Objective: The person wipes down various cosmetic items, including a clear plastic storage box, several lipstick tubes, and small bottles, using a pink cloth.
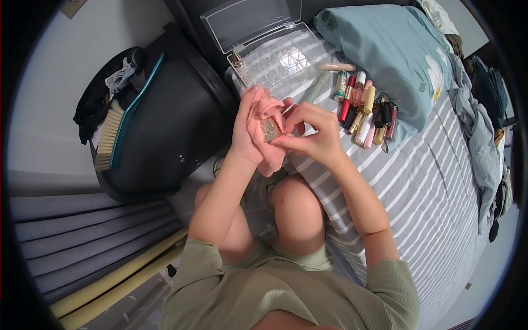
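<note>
My left hand (246,138) holds a pink cloth (271,161) with a small clear rectangular item (270,128) wrapped in it, part of its face showing. The thumb and forefinger of my right hand (317,131) pinch the cloth and the item's right edge. Just beyond my hands lies a clear plastic divided case (284,57) with its lid raised; a lipstick-like tube with a pointed cap (237,62) stands in its left end. To the right, several lipstick and lip gloss tubes (367,107) lie in a pile on the striped bedsheet (412,173).
A light blue floral pillow (383,53) borders the tubes. At left, a blue-handled brush (126,119) rests on a black cabinet (177,111) beside a dark bag (111,82). Crumpled grey bedding (474,123) lies at the far right. Yellow rails (119,274) run at lower left.
</note>
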Available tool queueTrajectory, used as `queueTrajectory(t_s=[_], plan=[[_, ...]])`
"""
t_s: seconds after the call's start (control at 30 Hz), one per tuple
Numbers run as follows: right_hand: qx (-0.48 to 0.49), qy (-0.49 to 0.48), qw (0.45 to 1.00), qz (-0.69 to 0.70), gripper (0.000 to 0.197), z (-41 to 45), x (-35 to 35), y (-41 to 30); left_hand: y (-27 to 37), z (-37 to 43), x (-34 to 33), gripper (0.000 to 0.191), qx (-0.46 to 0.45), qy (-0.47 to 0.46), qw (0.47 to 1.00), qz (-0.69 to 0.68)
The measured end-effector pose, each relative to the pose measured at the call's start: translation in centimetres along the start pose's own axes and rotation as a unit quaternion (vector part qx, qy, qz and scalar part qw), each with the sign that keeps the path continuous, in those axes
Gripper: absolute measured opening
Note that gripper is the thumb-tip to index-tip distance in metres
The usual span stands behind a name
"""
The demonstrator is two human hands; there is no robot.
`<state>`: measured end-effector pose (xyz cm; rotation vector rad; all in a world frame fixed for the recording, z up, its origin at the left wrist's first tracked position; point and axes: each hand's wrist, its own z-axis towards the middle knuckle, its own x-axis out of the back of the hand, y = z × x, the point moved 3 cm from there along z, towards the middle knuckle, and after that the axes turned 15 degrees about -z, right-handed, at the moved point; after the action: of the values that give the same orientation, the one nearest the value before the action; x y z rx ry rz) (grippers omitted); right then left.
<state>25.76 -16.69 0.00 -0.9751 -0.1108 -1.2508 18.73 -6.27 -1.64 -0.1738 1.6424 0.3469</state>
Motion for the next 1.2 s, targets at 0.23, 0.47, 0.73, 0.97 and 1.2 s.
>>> queueTrajectory(t_s=[0.23,0.47,0.73,0.97,1.2], plan=[[-0.024,0.049,0.997,0.056,0.024,0.0,0.6,0.3,-1.1,0.0,0.1,0.029,0.014,-0.016,0.999,0.049],[0.014,0.0,0.999,0.035,0.023,0.6,1.0,0.7,-0.9,0.2,0.5,0.031,0.05,-0.078,0.995,0.047],[0.06,0.027,0.997,-0.046,0.019,0.4,1.1,0.4,-1.8,0.1,1.3,0.037,0.033,-0.125,0.992,-0.001],[0.071,0.075,0.989,-0.111,0.018,0.0,1.7,0.7,-2.9,-0.6,0.5,0.02,-0.015,-0.003,0.99,0.141],[0.074,0.02,0.996,0.042,0.013,0.4,2.3,0.6,-1.1,0.1,0.7,0.022,-0.063,-0.064,0.963,0.256]])
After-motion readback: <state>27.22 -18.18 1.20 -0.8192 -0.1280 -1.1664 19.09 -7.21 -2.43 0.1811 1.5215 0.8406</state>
